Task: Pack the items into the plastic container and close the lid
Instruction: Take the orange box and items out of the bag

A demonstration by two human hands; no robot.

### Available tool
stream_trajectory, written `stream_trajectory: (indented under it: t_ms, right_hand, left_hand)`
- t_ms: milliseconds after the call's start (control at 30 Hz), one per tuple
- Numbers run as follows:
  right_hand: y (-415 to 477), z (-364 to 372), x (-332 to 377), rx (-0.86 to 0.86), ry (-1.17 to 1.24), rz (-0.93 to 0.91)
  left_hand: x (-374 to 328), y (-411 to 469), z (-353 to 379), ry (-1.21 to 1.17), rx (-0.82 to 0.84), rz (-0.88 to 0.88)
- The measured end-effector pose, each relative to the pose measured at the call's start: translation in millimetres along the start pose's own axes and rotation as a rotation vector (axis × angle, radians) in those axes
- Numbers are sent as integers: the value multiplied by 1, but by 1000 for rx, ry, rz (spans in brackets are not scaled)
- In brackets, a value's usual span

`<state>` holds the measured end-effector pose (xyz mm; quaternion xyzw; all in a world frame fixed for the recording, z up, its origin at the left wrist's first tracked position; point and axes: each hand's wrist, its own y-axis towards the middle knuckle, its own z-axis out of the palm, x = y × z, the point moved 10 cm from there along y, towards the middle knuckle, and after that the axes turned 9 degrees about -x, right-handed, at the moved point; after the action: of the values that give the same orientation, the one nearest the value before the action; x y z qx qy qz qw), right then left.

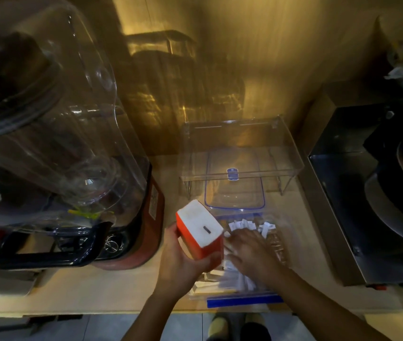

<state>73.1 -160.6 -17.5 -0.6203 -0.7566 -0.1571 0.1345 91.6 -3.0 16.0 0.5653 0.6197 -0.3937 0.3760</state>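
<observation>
An orange box with a white top [199, 230] is gripped in the left hand [183, 262], fingers wrapped round its lower end, and it is held tilted just above the left edge of the clear plastic container [279, 244]. The right hand [252, 252] is laid palm-down inside that container, fingers spread across the white paper packets [242, 226] that are heaped in it; whether anything is pinched under the palm cannot be told. More packets are seen nearer the front wall, beside the blue clip [244, 301] at the container's near edge. The container is placed on the wooden counter [97, 296], close to its front edge. The blue-rimmed lid [235, 193] is seen lying flat just behind the container, partly tucked under a clear acrylic stand [242, 148]. To the left, a red-based blender with a clear cover [72, 143] is set on the counter. To the right, a dark metal appliance [367, 193] is parked. Below the counter's edge, a pair of shoes [239, 326] is glimpsed on the floor.
</observation>
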Motion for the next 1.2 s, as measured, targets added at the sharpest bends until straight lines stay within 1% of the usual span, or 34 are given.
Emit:
stream_trajectory:
  t_ms: [67, 133, 200, 300, 333, 500, 600, 633, 667, 700, 733, 767, 800, 833, 867, 900, 933, 1033, 1067, 1100, 1133, 1167, 1200]
  right_hand:
    - [4, 19, 17, 100, -61, -129]
    - [11, 35, 22, 183, -92, -170]
    - [17, 47, 18, 259, -93, -81]
    - [30, 42, -1, 184, -58, 157]
    - [33, 43, -5, 191, -45, 191]
    - [23, 59, 2, 420, -101, 47]
    - [-4, 64, 7, 607, 36, -8]
    - [-8, 59, 8, 581, 88, -27]
    - [-6, 47, 5, 453, 101, -37]
    - [-1, 30, -5, 256, 56, -12]
    - [3, 11, -21, 64, -19, 89]
    - [2, -5, -40, -71, -67, 248]
    - [-1, -13, -58, -131, -61, 418]
    - [-5, -12, -72, -125, -14, 559]
    - [-8, -6, -79, -94, 51, 646]
    - [-9, -1, -83, -67, 97, 693]
    - [-9, 3, -82, -50, 105, 698]
    - [-4, 8, -75, -44, 2, 645]
    - [-2, 11, -73, -44, 28, 637]
    - [-1, 14, -69, -47, 134, 632]
    - [0, 19, -64, -48, 295, 619]
    - [1, 24, -57, -25, 444, 598]
    - [3, 26, -48, 12, 541, 549]
  left_hand:
    - [-2, -2, -3, -34, -25, -31]
    - [-2, -2, -4, -50, -34, -53]
    - [-1, -2, -3, -56, -36, -78]
    - [2, -3, 0, -39, -29, -103]
    - [3, -4, 1, -34, -24, -106]
    - [7, -5, 2, -43, -17, -88]
    - [7, -5, 0, -46, -21, -85]
    - [8, -4, 0, -59, -26, -90]
    - [8, -4, -2, -74, -35, -94]
    - [8, -3, -3, -88, -43, -97]
    - [7, -2, -4, -99, -48, -102]
    - [6, -1, -4, -108, -51, -110]
    - [5, 0, -3, -114, -52, -116]
    - [4, 0, -2, -119, -55, -119]
    - [3, 1, -1, -126, -58, -120]
    - [1, 1, -1, -134, -60, -119]
    - [0, 2, 1, -138, -61, -114]
    - [-3, 4, 4, -127, -67, -91]
    - [-3, 4, 4, -127, -71, -86]
    - [-3, 5, 3, -127, -76, -82]
    - [-4, 6, 2, -126, -83, -77]
    - [-5, 7, 0, -124, -89, -70]
    - [-7, 7, -2, -119, -96, -63]
